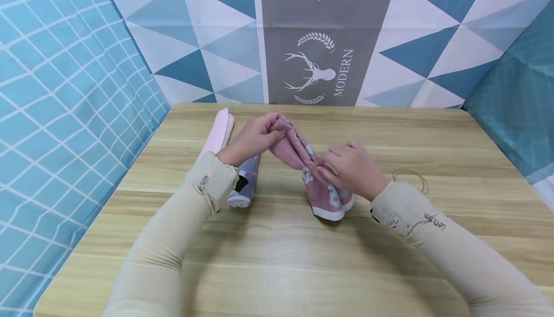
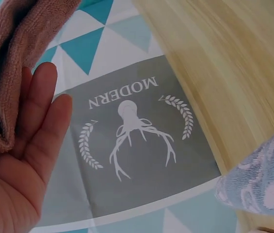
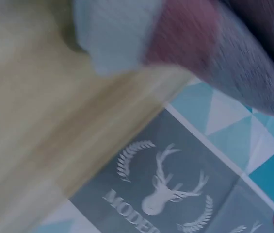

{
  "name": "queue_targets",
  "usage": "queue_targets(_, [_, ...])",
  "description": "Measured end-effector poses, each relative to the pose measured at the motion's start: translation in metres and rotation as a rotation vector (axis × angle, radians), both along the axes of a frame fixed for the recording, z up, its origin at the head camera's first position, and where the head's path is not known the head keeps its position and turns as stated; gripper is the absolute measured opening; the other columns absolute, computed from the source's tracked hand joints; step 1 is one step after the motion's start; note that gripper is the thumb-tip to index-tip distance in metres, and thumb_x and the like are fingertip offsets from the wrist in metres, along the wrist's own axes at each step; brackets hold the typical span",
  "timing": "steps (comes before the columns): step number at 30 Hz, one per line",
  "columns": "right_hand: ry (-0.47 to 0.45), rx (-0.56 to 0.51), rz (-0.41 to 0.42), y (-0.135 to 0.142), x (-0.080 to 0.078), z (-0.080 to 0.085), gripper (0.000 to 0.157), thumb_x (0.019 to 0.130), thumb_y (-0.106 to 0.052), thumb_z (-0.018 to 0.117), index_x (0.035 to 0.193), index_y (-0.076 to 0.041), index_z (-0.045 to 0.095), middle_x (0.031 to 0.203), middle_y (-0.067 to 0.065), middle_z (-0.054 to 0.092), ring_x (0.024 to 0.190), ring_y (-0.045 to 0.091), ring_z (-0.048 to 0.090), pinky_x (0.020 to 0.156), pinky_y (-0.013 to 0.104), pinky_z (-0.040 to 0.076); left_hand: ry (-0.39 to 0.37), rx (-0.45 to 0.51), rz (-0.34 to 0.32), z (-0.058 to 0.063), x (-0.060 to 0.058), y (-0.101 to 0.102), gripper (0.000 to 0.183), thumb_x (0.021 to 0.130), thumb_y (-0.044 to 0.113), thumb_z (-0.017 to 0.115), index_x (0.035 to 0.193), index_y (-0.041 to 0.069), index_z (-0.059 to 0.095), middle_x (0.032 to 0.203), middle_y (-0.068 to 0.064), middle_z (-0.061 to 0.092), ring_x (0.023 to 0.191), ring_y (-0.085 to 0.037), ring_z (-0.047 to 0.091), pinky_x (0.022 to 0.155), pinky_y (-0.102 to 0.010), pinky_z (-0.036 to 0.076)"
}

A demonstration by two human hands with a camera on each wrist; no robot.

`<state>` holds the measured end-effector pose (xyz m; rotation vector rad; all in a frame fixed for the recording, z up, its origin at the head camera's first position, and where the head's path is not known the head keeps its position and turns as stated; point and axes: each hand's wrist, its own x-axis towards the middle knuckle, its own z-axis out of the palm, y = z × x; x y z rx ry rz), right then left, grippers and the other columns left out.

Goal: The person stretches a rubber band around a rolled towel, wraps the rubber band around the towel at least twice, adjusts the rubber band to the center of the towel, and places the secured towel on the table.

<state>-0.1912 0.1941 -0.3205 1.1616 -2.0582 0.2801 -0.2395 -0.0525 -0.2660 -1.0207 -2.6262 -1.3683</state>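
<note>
A pink towel (image 1: 331, 199) with pale flower patches and a white edge hangs above the table, folded lengthwise and gathered narrow at its middle. My left hand (image 1: 253, 136) pinches its upper end between thumb and fingers. At the narrow part, a tan rubber band (image 1: 317, 166) goes across the towel, and the curled fingers of my right hand (image 1: 357, 170) hold it. The left wrist view shows the towel (image 2: 27, 48) lying against the left hand's fingers. Its patterned lower part fills the top of the right wrist view, where the right hand's grip is hidden.
Left of the towel, a pale pink rolled towel (image 1: 216, 132) and a grey-purple rolled towel (image 1: 245, 184) lie side by side, partly behind the left forearm. Another rubber band (image 1: 415, 175) lies beside the right wrist. Patterned cloth hangs behind the wooden table (image 1: 277, 259).
</note>
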Motion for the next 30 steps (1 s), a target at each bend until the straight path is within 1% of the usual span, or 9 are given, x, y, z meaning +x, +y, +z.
queue_targets(3, [-0.011, 0.002, -0.047, 0.005, 0.005, -0.008, 0.037, 0.089, -0.041, 0.056, 0.073, -0.008, 0.062, 0.062, 0.001, 0.057, 0.053, 0.015, 0.051, 0.053, 0.035, 0.036, -0.005, -0.001, 0.010, -0.002, -0.001, -0.001, 0.020, 0.092, 0.002, 0.056, 0.111, 0.000, 0.060, 0.111, -0.017, 0.064, 0.104, -0.027, 0.058, 0.089, -0.037, 0.046])
queue_targets(5, [0.001, 0.011, -0.073, 0.007, 0.008, -0.013, 0.039, 0.082, -0.044, 0.062, 0.070, -0.008, 0.061, 0.060, 0.001, 0.052, 0.050, 0.014, 0.047, 0.050, 0.035, 0.035, -0.013, 0.008, 0.020, -0.002, -0.001, -0.001, 0.019, 0.092, 0.003, 0.057, 0.110, 0.000, 0.060, 0.111, -0.017, 0.064, 0.105, -0.027, 0.058, 0.089, -0.037, 0.045])
queue_targets(8, [-0.017, 0.019, -0.108, 0.007, 0.011, -0.018, 0.035, 0.067, -0.039, 0.076, 0.067, -0.009, 0.059, 0.061, 0.002, 0.046, 0.050, 0.015, 0.043, 0.047, 0.033, 0.035, -0.029, 0.013, 0.042, -0.003, -0.001, -0.002, 0.016, 0.091, 0.004, 0.058, 0.107, 0.001, 0.060, 0.112, -0.016, 0.064, 0.106, -0.026, 0.057, 0.090, -0.037, 0.045])
queue_targets(11, [-0.112, 0.015, -0.148, 0.005, 0.015, -0.023, 0.027, 0.062, -0.026, 0.081, 0.070, -0.008, 0.062, 0.071, 0.007, 0.053, 0.057, 0.020, 0.048, 0.049, 0.033, 0.040, -0.040, 0.003, 0.068, -0.004, 0.000, -0.003, 0.012, 0.091, 0.004, 0.058, 0.103, 0.001, 0.059, 0.110, -0.017, 0.064, 0.102, -0.026, 0.057, 0.086, -0.036, 0.045])
queue_targets(15, [-0.331, -0.004, -0.223, 0.006, 0.019, -0.027, 0.016, 0.065, -0.010, 0.074, 0.079, -0.004, 0.068, 0.086, 0.013, 0.060, 0.069, 0.026, 0.055, 0.058, 0.038, 0.047, -0.028, -0.030, 0.089, -0.006, 0.001, -0.005, 0.010, 0.091, 0.005, 0.059, 0.099, 0.000, 0.057, 0.105, -0.017, 0.063, 0.094, -0.027, 0.056, 0.080, -0.036, 0.045])
queue_targets(19, [-0.518, -0.023, -0.289, 0.009, 0.023, -0.028, 0.013, 0.070, -0.007, 0.069, 0.083, -0.004, 0.068, 0.086, 0.009, 0.062, 0.070, 0.024, 0.057, 0.060, 0.039, 0.047, 0.009, -0.057, 0.074, -0.009, 0.000, -0.008, 0.014, 0.088, 0.003, 0.060, 0.100, -0.002, 0.057, 0.097, -0.017, 0.063, 0.087, -0.027, 0.055, 0.075, -0.035, 0.044])
queue_targets(21, [-0.561, -0.031, -0.301, 0.012, 0.024, -0.028, 0.011, 0.074, -0.005, 0.068, 0.085, -0.003, 0.068, 0.084, 0.009, 0.064, 0.069, 0.023, 0.058, 0.060, 0.039, 0.048, -0.013, -0.069, 0.042, -0.011, 0.000, -0.008, 0.019, 0.087, 0.001, 0.060, 0.105, -0.003, 0.054, 0.093, -0.017, 0.062, 0.083, -0.027, 0.055, 0.072, -0.035, 0.045])
queue_targets(26, [-0.632, -0.043, -0.325, 0.018, 0.024, -0.027, 0.008, 0.085, -0.003, 0.066, 0.091, 0.003, 0.066, 0.082, 0.012, 0.066, 0.068, 0.024, 0.061, 0.061, 0.039, 0.051, -0.069, -0.130, -0.051, -0.021, 0.003, -0.003, 0.034, 0.086, 0.000, 0.065, 0.118, -0.001, 0.052, 0.096, -0.016, 0.065, 0.089, -0.026, 0.062, 0.078, -0.034, 0.050])
queue_targets(30, [-0.699, -0.024, -0.346, 0.020, 0.019, -0.025, 0.008, 0.090, -0.005, 0.062, 0.093, 0.003, 0.064, 0.081, 0.013, 0.065, 0.068, 0.025, 0.061, 0.061, 0.040, 0.051, -0.039, -0.184, -0.047, -0.034, 0.005, 0.002, 0.024, 0.084, -0.001, 0.067, 0.107, -0.001, 0.060, 0.094, -0.014, 0.068, 0.090, -0.026, 0.064, 0.079, -0.034, 0.051])
